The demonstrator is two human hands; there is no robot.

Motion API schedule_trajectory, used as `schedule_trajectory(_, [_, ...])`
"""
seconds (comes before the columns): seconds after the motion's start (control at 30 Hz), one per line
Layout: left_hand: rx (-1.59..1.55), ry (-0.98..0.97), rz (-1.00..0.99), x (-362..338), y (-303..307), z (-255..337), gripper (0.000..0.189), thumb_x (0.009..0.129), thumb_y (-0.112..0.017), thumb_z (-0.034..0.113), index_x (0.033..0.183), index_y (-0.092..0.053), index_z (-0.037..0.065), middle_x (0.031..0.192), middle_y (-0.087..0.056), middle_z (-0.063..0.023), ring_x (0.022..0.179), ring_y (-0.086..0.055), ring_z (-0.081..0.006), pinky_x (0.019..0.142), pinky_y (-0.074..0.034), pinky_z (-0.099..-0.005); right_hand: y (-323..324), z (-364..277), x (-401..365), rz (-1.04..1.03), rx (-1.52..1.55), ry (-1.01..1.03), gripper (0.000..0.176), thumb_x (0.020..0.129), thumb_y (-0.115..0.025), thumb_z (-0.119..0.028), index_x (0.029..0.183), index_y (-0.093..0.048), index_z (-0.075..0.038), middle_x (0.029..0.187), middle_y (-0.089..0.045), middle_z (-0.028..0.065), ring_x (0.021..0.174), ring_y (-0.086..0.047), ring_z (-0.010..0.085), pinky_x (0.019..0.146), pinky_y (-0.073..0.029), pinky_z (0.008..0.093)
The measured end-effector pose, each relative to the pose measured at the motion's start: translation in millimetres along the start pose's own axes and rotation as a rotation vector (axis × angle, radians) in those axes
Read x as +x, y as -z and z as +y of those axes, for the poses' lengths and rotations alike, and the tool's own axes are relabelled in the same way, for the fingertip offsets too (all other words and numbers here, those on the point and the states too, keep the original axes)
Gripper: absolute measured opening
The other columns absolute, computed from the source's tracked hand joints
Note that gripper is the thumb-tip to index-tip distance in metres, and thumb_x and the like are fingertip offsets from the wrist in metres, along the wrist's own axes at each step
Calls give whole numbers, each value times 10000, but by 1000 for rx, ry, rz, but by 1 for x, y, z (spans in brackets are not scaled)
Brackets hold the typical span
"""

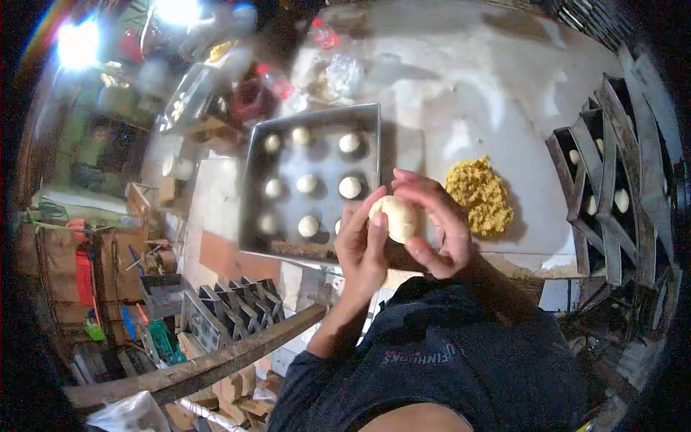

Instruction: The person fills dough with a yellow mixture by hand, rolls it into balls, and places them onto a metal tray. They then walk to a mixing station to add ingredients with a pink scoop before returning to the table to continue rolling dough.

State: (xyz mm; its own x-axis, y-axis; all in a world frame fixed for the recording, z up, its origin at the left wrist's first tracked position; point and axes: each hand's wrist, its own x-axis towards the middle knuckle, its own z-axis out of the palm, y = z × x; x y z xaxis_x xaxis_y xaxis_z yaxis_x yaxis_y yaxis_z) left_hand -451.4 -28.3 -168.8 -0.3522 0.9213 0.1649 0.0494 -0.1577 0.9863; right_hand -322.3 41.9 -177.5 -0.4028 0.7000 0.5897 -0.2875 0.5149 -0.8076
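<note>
A smooth, pale dough ball is held up above the table's near edge. My left hand grips it from the left, thumb pressed on its surface. Around its right side my right hand is cupped, with fingers curved over the top and the thumb at its lower edge. Left of the hands lies a metal baking tray with several round dough balls spaced in rows; my left hand hides part of its near right corner. A crumbly yellow mound of filling sits on the table just beyond my right hand.
Stacked metal trays holding pale dough pieces stand at the right. A clear plastic bag and red-capped bottles lie at the back. Below left are a wooden beam and a slotted metal rack.
</note>
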Motion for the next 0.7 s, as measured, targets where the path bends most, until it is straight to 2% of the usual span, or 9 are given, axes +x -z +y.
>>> schedule_trajectory(0.07, [248,-314,72,-35,5,-3,249,923,-530,60,1130,-645,-14,1053,-544,-113,898,-507,-189,822,-422,-311,-13,-13,-15,-46,26,-37,394,865,-660,-257,1150,-594,7,1088,-639,179,971,-650,271,843,-500,345])
schedule_trajectory(0.1, [338,-471,4,-49,12,-7,431,957,-517,229,1291,-498,-43,1196,-511,-169,1127,-478,-238,940,-391,-328,-25,-19,-22,33,-144,99,286,883,-624,-209,1076,-623,2,933,-672,143,834,-675,276,739,-518,339])
schedule_trajectory(0.17, [-98,-382,103,-77,5,-10,677,898,-600,334,1415,-348,-23,1265,-410,-206,1161,-453,-279,965,-389,-360,-47,-37,-44,144,-208,104,191,878,-613,-168,985,-639,-12,866,-665,135,764,-670,275,660,-510,340])
schedule_trajectory(0.23, [57,-281,-62,-97,21,-14,797,903,-521,500,1412,-288,-66,1404,-314,-250,1269,-387,-331,1046,-323,-428,-64,-41,-64,112,-265,139,158,876,-603,-149,956,-636,-17,833,-658,132,738,-664,270,633,-503,343])
schedule_trajectory(0.3, [48,-170,-112,-119,21,-18,649,946,-484,439,1346,-393,-64,1318,-439,-245,1208,-449,-292,1018,-354,-408,-76,-25,-97,131,-479,110,162,898,-559,-163,912,-623,-16,770,-641,123,664,-634,283,619,-486,370])
schedule_trajectory(0.37, [45,190,3,-142,20,-1,408,987,-486,249,1239,-513,-70,1040,-625,-128,956,-566,-164,857,-444,-292,-79,-27,-97,61,-220,-204,216,919,-525,-221,929,-619,-27,783,-612,139,721,-604,307,685,-470,395])
schedule_trajectory(0.43, [-184,177,113,-155,21,-6,377,985,-503,212,1240,-529,-63,994,-639,-90,919,-568,-121,823,-444,-256,-71,-20,-95,-60,-501,26,260,938,-497,-266,959,-615,-35,850,-559,164,813,-565,319,748,-450,396])
schedule_trajectory(0.5, [-713,356,184,-161,30,-14,330,977,-520,176,1223,-543,-44,1083,-634,-97,966,-597,-138,866,-467,-284,-73,-25,-97,-29,-275,-175,287,961,-472,-270,965,-608,-17,935,-490,131,848,-540,259,757,-450,358])
schedule_trajectory(0.7, [-804,556,4,-141,20,-62,376,972,-514,234,1215,-510,-52,1170,-597,-144,1055,-612,-230,919,-514,-332,-41,5,-99,-94,-168,-218,170,916,-552,-143,878,-643,-5,847,-608,127,821,-600,240,756,-468,337])
